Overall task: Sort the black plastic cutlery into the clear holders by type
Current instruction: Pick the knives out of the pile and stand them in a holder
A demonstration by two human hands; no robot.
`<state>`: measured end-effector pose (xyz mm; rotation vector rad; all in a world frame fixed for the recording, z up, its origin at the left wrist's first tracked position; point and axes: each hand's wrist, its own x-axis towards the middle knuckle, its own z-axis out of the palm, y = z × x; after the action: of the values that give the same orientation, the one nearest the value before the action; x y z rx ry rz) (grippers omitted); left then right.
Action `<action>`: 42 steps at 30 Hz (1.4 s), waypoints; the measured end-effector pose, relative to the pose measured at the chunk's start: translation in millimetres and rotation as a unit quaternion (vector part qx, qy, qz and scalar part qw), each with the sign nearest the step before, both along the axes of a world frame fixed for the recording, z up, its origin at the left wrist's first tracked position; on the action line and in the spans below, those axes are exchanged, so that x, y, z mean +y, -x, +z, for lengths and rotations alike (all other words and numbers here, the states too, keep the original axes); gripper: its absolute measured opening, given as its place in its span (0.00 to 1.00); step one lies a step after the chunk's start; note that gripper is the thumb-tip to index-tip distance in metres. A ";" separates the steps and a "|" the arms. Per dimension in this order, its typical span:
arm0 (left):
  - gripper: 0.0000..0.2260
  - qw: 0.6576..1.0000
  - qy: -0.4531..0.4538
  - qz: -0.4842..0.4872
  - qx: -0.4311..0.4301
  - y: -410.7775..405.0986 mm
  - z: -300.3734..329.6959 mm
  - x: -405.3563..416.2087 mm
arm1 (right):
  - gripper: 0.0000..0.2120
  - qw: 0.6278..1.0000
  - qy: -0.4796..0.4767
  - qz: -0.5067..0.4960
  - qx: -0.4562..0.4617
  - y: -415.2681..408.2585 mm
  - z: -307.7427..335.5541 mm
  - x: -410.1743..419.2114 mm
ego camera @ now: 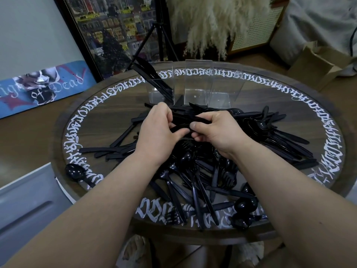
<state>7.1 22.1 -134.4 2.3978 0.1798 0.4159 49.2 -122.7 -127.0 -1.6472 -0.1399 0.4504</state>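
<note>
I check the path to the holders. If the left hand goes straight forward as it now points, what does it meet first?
Probably the leftmost clear holder, which already has knives in it; the left hand holds cutlery just short of it. Depth is unclear.

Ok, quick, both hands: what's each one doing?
Left hand: grips the black cutlery bundle.
Right hand: pinches the same bundle from the other side.

Home living room: framed poster [108, 31], pampas grass [208, 22].
</note>
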 end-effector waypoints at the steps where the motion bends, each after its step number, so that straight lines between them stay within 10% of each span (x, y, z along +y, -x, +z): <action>1: 0.24 1.000 -0.004 0.000 -0.001 0.3 -0.6 1.0 | 0.08 1.000 0.008 -0.005 -0.002 -0.2 -0.3 1.4; 14: 0.39 0.965 -0.254 -0.040 0.053 8.6 -1.3 36.7 | 0.04 0.989 -0.052 -0.026 0.135 -11.1 8.4 -20.5; 22: 0.17 0.982 -0.178 -0.062 0.028 2.9 2.4 41.2 | 0.02 0.984 -0.068 -0.005 0.164 -10.1 11.3 -21.7; 42: 0.12 0.977 -0.135 -0.101 0.130 5.8 3.2 41.1 | 0.05 0.953 -0.210 -0.134 0.174 -14.4 18.2 -11.7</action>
<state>1.3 63.2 -131.2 2.7005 -0.0069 0.0318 63.6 -134.4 -108.8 -1.1269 0.2358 0.4588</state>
